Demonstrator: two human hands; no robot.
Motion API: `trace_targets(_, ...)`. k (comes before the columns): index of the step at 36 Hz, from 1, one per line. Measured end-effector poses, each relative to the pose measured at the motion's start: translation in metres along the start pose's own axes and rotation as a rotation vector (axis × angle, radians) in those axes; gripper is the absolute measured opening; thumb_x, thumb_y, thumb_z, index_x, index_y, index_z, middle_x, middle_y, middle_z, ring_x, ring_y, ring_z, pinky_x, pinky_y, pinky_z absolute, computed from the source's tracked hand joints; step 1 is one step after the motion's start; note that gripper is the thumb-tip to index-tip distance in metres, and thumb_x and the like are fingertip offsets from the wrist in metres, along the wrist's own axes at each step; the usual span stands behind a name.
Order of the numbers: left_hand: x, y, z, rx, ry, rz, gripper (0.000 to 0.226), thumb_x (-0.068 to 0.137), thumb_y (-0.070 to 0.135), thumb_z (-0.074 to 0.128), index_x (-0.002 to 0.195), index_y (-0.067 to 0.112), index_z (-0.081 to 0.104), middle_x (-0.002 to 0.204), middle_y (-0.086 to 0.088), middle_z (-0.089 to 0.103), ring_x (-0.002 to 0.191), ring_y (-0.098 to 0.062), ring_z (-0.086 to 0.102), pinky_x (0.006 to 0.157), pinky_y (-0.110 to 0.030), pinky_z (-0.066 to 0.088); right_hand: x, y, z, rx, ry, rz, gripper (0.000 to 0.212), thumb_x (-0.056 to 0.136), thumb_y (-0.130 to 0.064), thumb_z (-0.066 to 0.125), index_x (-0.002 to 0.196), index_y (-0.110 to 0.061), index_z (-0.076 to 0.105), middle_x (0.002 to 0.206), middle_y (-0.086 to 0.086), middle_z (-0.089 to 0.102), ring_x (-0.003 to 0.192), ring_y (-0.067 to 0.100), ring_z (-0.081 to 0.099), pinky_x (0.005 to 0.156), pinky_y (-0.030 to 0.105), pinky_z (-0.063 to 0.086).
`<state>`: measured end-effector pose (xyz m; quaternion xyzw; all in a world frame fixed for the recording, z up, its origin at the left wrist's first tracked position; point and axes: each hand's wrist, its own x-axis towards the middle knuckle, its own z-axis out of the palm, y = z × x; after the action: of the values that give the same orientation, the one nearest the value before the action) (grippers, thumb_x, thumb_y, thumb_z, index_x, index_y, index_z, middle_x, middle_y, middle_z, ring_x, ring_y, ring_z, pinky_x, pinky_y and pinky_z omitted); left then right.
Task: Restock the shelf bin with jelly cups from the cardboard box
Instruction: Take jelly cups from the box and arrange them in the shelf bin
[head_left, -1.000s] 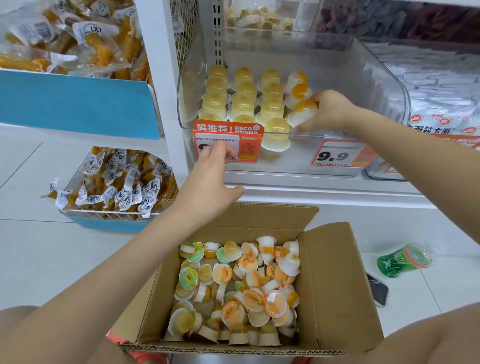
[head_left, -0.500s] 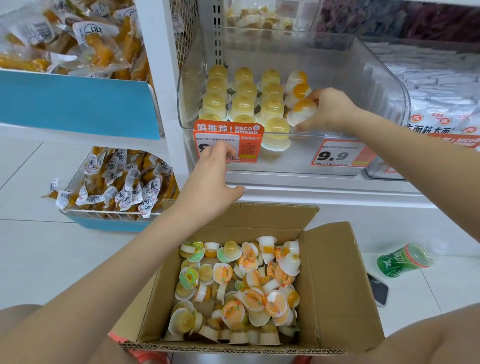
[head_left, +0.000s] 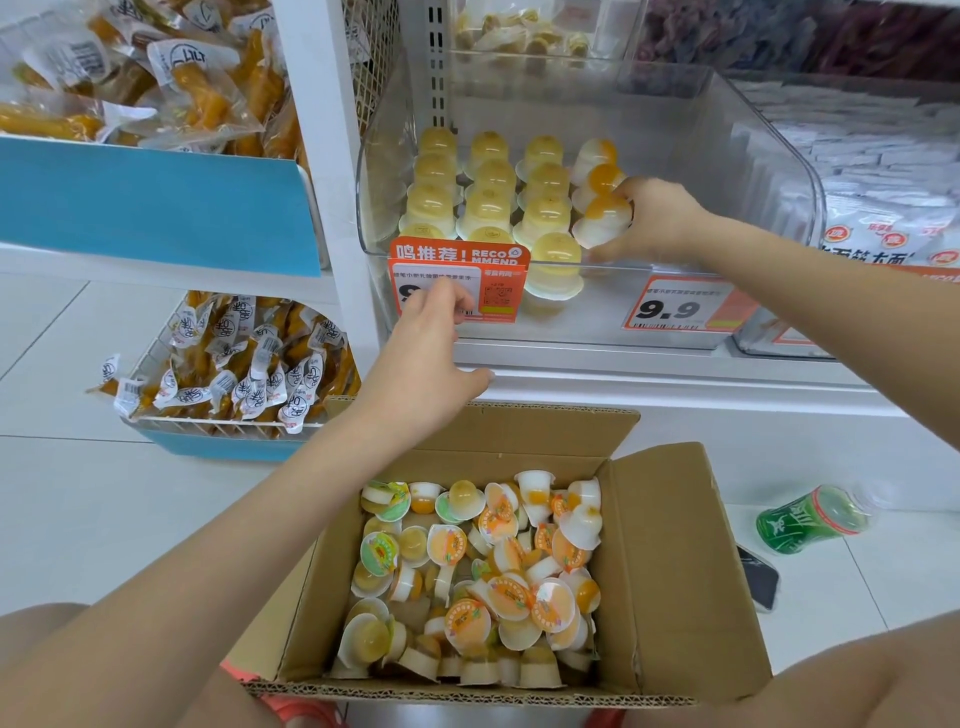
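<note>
Little has moved in the last second: the right hand (head_left: 657, 221) has kept its place inside the clear shelf bin (head_left: 769, 171), fingers curled round a white jelly cup with an orange top (head_left: 602, 221) at the front of the rightmost row, while the left hand (head_left: 423, 364) has stayed at the bin's front lip, its fingertips on the orange price tag (head_left: 460, 283); whether they pinch the tag or merely touch it cannot be told. Inside the bin, rows of yellow-domed jelly cups (head_left: 488, 192) stand upside down on their lids, and one more yellow cup (head_left: 555, 267) sits alone at the front, just beside the tag. Below the shelf, the open cardboard box (head_left: 670, 582) holds a loose heap of cups (head_left: 478, 571) lying every which way. A second tag reading 9.9 (head_left: 675, 306) hangs to the right. On the floor right of the box lie a green bottle (head_left: 808, 519) and a dark phone (head_left: 758, 577). Packaged yellow snacks (head_left: 228, 358) fill a wire basket to the left.
</note>
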<state>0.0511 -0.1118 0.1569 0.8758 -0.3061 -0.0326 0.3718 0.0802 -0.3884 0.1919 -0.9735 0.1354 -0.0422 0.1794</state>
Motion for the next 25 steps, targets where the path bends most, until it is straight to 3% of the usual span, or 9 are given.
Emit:
trace_targets(4,0.000,0.000,0.001,-0.003,0.000,-0.002,0.053,0.075,0.016,0.076,0.114,0.019,0.040,0.112,0.006,0.038,0.104,-0.009,0.046,0.084,-0.020,0.036,0.002,0.004,0.000,0.068,-0.020,0.070,0.049,0.070,-0.039,0.080,0.109,-0.018,0.059,0.099,-0.003,0.058,0.091,0.018,0.053,0.078,0.025,0.038)
trace_targets(11,0.001,0.000,0.002,-0.002,0.006,-0.009,0.054,0.075,0.016,0.076,0.114,0.018,0.040,0.112,0.006,0.038,0.103,-0.010,0.046,0.085,-0.022,0.038,0.000,0.000,-0.002,0.114,-0.038,0.026,0.048,0.073,-0.029,0.079,0.114,-0.014,0.059,0.100,-0.003,0.056,0.092,0.016,0.052,0.079,0.023,0.036)
trace_targets(19,0.001,0.000,0.003,0.008,0.012,-0.004,0.052,0.074,0.015,0.076,0.109,0.021,0.038,0.111,0.006,0.038,0.101,-0.009,0.045,0.082,-0.020,0.035,-0.001,0.002,-0.003,0.096,-0.003,0.035,0.067,0.066,-0.036,0.084,0.121,-0.013,0.054,0.108,0.000,0.059,0.100,0.019,0.056,0.082,0.027,0.041)
trace_targets(22,0.000,-0.001,0.002,0.010,0.010,0.007,0.051,0.075,0.014,0.075,0.111,0.019,0.039,0.111,0.005,0.038,0.101,-0.009,0.044,0.082,-0.021,0.035,-0.011,-0.002,-0.014,0.082,0.145,0.039,0.066,0.067,-0.033,0.083,0.121,-0.011,0.052,0.106,0.001,0.054,0.095,0.018,0.053,0.082,0.028,0.042)
trace_targets(25,-0.004,-0.002,0.004,0.018,-0.007,0.020,0.052,0.075,0.012,0.074,0.116,0.016,0.042,0.111,0.005,0.038,0.102,-0.009,0.044,0.080,-0.021,0.036,-0.036,-0.007,-0.025,0.167,0.420,-0.060,0.042,0.074,-0.027,0.077,0.108,-0.010,0.059,0.097,0.000,0.056,0.086,0.018,0.057,0.080,0.027,0.047)
